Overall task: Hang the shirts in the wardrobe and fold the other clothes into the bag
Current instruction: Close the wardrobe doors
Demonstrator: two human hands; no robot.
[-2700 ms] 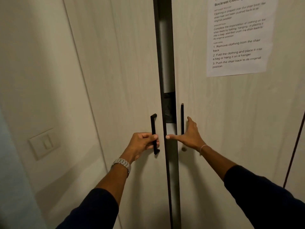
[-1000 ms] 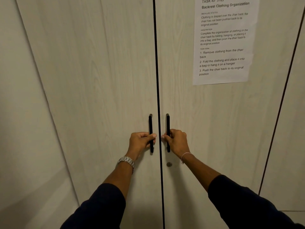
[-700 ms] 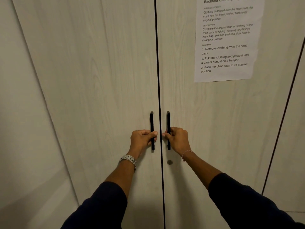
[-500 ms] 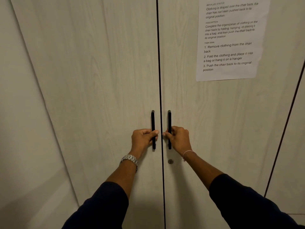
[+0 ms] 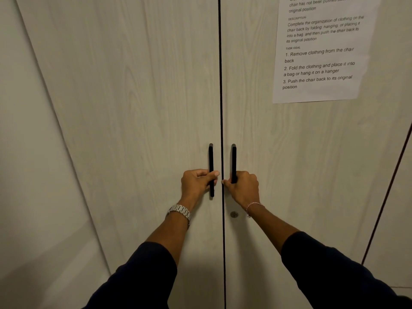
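Note:
The pale wood-grain wardrobe fills the view, with its left door (image 5: 145, 108) and right door (image 5: 289, 152) meeting at a thin dark seam. My left hand (image 5: 197, 182) grips the left black bar handle (image 5: 211, 157). My right hand (image 5: 243, 186) grips the right black bar handle (image 5: 233, 157). Both doors are closed flush. No shirts, other clothes or bag are in view.
A printed task sheet (image 5: 318, 50) is taped to the right door. A small round lock (image 5: 234, 214) sits below the right handle. A plain wall (image 5: 33, 175) runs along the left, and another door seam (image 5: 388, 190) shows at far right.
The doors stood slightly apart 2.7 s ago, with my right hand flat on the right door. Now they are closed and both hands grip the handles. The view has tilted slightly down.

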